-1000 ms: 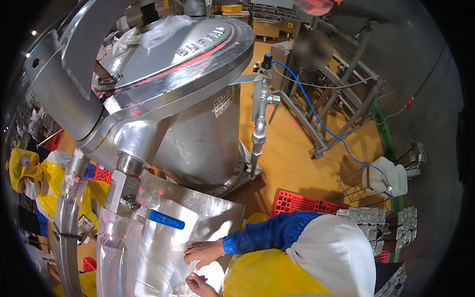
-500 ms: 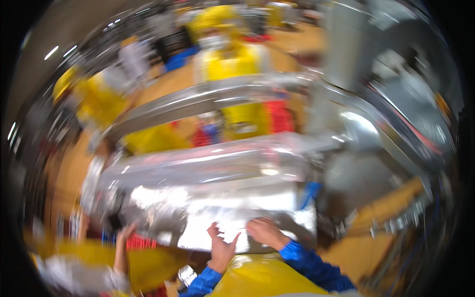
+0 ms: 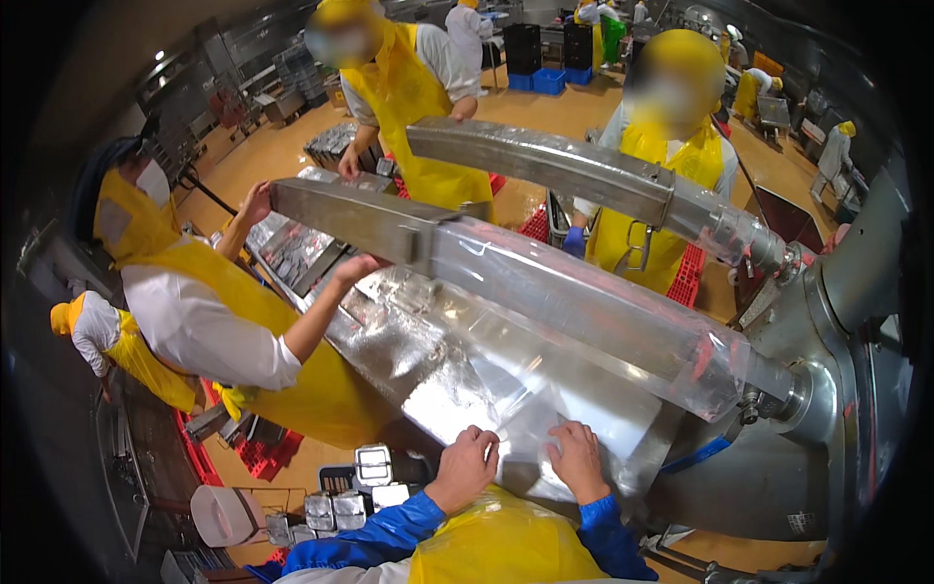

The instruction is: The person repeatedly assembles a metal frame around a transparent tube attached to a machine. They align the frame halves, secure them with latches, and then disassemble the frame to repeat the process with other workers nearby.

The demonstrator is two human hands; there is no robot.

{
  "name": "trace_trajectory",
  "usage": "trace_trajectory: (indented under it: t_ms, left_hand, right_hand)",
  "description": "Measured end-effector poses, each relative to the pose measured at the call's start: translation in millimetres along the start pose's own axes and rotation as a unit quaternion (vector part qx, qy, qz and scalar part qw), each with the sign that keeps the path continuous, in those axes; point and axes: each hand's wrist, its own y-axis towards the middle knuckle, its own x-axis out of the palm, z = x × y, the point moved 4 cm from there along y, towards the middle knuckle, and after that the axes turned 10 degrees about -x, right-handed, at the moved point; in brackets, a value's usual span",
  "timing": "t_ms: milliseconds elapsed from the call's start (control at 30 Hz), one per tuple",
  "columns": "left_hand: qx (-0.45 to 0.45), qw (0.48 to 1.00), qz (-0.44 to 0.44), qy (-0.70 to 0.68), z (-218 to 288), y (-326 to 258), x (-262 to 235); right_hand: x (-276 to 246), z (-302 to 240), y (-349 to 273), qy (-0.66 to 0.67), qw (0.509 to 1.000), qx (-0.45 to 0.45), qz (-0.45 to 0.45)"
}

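Clear plastic film [image 3: 530, 428] lies on the steel table [image 3: 443, 394], close to the middle of its near edge, directly in front of the person. On the table's near edge, the left hand [image 3: 467, 467] sits at the film's left side with its fingers curled and fingertips down; the right hand [image 3: 578, 461] rests at the film's right side, fingers bent and thumb set a little apart. Whether either one pinches the film or merely touches it cannot be told. Blue sleeves [image 3: 387, 526] and a yellow apron [image 3: 506, 545] come up to the table from its near side. Above the table slants a long tube [image 3: 584, 302] in clear plastic, joined past the table's right end to a grey metal machine [image 3: 744, 487]. Beyond the table's far side runs a second tube [image 3: 540, 159]. Near the table's left part stands a co-worker [image 3: 209, 311], arms raised to the first tube's squared metal end. Metal boxes [image 3: 374, 463] stand below the table's near side, toward its left, and a blue strip [image 3: 697, 454] shows just beside its right end.
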Motion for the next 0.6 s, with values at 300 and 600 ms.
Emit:
trace_trajectory:
  t_ms: [300, 600]
  left_hand:
    - [-0.029, 0.998, -0.049, -0.03, -3.9, -11.1, 18.9]
    - [-0.168, 0.963, -0.07, -0.2, -19.7, 4.5, 26.1]
  right_hand:
    - [4.6, 11.2, -4.4, 0.103, 0.979, 0.171, 0.04]
    - [2.6, 22.9, -14.5, 0.105, 0.976, 0.164, 0.098]
